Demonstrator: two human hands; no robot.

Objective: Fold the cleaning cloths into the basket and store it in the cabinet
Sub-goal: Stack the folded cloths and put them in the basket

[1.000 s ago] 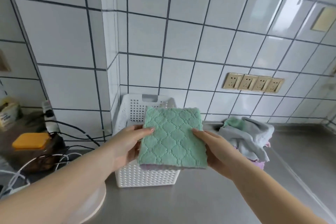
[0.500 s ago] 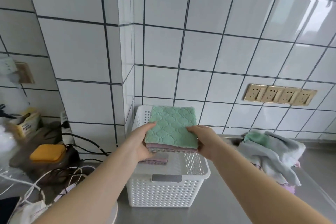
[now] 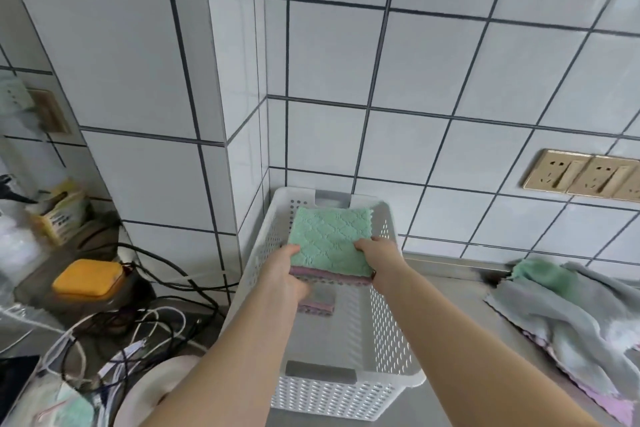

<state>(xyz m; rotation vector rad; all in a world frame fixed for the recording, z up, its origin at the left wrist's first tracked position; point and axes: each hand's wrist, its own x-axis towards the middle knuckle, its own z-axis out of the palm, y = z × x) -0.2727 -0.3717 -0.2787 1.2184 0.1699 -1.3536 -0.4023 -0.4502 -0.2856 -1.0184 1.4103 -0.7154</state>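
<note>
Both hands, left [image 3: 284, 267] and right [image 3: 379, 253], grip the folded cloth [image 3: 330, 243] over the basket [image 3: 391, 322]; loose cloths [image 3: 571, 315] at three o'clock, cables [image 3: 152, 315] at nine.

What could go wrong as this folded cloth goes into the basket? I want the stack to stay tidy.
1. Both hands, left hand and right hand, grip only the near edge of the folded green cloth; its far end could sag and unfold on release.
2. A smaller folded cloth already lies in the white basket; landing partly on it might tilt the stack.
</note>
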